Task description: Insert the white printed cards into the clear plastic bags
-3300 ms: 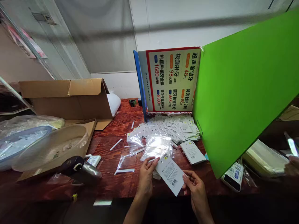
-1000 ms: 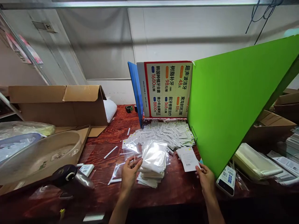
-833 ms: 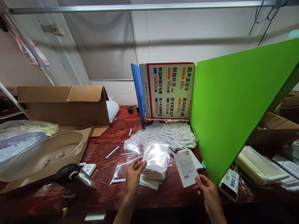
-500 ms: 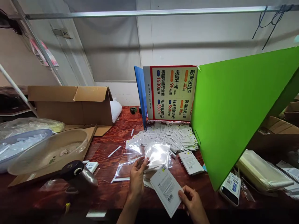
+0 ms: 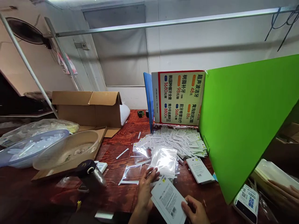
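My right hand (image 5: 196, 209) pinches a white printed card (image 5: 168, 200) by its lower right edge. The card is tilted, with a yellow mark at its top and a barcode near the bottom. My left hand (image 5: 146, 190) is at the card's left edge, fingers apart and slightly curled, beside a stack of shiny clear plastic sleeves (image 5: 164, 160). Whether its fingertips touch the sleeves I cannot tell. Behind them spreads a heap of white cards (image 5: 179, 140). To the right lies a neat stack of similar cards (image 5: 200, 170).
A green board (image 5: 240, 118) and a printed price board (image 5: 179, 98) stand around the heap. Left are a heat gun (image 5: 92, 175), a beige basin (image 5: 70, 152), a blue basin (image 5: 35, 147) and a cardboard box (image 5: 88, 110). Another person's fingers (image 5: 282, 188) seem to rest on plastic packs at right.
The view has swung left, shifting everything rightward in the picture. The right hand still holds the card; my left hand has come closer to its edge. Fingers have appeared at far right.
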The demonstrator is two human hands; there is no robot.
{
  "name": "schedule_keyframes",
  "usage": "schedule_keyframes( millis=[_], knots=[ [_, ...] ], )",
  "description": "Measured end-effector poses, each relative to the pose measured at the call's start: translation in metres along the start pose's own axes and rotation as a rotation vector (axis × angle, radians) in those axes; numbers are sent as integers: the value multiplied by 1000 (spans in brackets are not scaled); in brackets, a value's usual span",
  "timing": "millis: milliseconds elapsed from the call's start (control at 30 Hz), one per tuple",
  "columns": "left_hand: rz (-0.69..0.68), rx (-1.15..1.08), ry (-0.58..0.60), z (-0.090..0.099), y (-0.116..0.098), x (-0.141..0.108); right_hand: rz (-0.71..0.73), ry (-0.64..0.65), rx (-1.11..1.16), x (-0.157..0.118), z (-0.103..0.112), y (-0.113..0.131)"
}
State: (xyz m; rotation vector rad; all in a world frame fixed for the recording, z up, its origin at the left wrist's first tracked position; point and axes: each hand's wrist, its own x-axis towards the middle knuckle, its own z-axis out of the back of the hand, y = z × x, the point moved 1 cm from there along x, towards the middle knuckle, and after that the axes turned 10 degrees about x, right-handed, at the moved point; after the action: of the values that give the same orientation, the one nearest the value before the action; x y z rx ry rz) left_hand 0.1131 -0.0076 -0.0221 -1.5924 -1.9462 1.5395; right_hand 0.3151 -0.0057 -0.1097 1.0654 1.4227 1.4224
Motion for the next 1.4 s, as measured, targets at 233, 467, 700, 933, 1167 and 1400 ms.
schedule_keyframes(
  millis=[233,467,700,933,1167,1400],
  knots=[
    [-45,63,50,3,1,-2,2,-31,-61,6,-9,10],
    [-104,152,25,3,8,-12,16,-213,21,13,-21,17],
    [-55,70,-7,-1,9,-14,25,-356,92,4,-41,17],
    [-128,8,-113,-2,4,-16,11,-456,152,-13,-58,29],
    [-112,95,-22,-1,11,-27,-57,-528,203,-22,-60,42],
    [-80,102,5,1,8,-25,-89,-531,306,-17,-63,53]
  ],
)
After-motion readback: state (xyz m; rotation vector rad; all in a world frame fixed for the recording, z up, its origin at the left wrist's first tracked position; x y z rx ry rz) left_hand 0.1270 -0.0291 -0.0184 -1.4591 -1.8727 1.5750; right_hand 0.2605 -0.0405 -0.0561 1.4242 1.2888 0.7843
